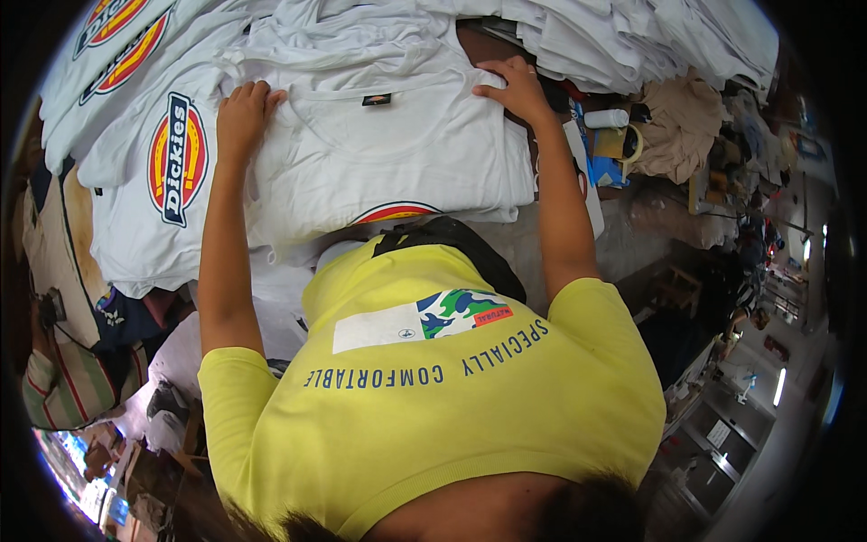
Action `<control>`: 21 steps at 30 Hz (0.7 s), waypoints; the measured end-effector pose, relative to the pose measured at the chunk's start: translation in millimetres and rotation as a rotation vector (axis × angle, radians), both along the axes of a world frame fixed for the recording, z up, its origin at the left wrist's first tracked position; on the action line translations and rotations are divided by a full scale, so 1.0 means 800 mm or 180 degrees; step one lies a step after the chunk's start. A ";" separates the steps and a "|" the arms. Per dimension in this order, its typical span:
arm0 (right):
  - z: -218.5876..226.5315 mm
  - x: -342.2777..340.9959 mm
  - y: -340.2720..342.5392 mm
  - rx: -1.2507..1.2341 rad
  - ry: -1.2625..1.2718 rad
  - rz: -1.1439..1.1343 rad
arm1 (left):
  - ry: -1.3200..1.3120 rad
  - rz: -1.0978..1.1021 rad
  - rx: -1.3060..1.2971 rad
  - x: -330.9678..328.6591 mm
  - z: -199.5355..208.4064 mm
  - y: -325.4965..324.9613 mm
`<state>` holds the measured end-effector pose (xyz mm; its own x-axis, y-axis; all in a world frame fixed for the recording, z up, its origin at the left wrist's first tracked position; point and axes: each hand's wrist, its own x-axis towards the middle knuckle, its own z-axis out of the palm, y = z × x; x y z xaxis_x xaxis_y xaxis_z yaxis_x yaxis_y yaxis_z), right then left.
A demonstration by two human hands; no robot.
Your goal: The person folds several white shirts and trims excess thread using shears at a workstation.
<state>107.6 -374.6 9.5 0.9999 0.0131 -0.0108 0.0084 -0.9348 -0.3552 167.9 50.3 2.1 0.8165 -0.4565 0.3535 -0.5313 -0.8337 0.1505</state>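
A white T-shirt point(397, 154) lies in front of me, its neckline and a small dark label facing up. Its lower edge shows part of a red and yellow print. My left hand point(244, 122) is closed on the shirt's left shoulder, fingers curled into the cloth. At the opposite shoulder, my right hand point(519, 90) grips the edge between thumb and fingers. Left of my left forearm, another white T-shirt point(122, 208) bears a red, yellow and dark blue print.
White shirts point(596, 41) are heaped along the far side. To the right are a white cylinder point(606, 118), a tape roll point(634, 144) and a crumpled beige cloth point(682, 126). At the far left, a person's striped garment point(77, 388) is visible.
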 end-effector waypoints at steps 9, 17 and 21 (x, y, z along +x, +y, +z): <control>-0.023 0.061 0.032 -0.0175 -0.0431 0.0513 | 0.0493 -0.0043 0.0386 0.036 -0.006 0.005; -0.057 0.066 0.041 -0.0355 -0.1051 0.0575 | 0.0376 0.0017 0.0383 0.044 -0.031 0.008; -0.054 0.068 0.033 -0.0507 -0.1028 0.0755 | -0.0592 0.0330 0.0356 0.025 -0.011 -0.023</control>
<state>161.8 -348.2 -33.6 0.9217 0.2666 0.2817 0.3168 -0.9365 -0.1504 188.0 32.0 -6.9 0.7866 -0.4185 0.4541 -0.4520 -0.8912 -0.0383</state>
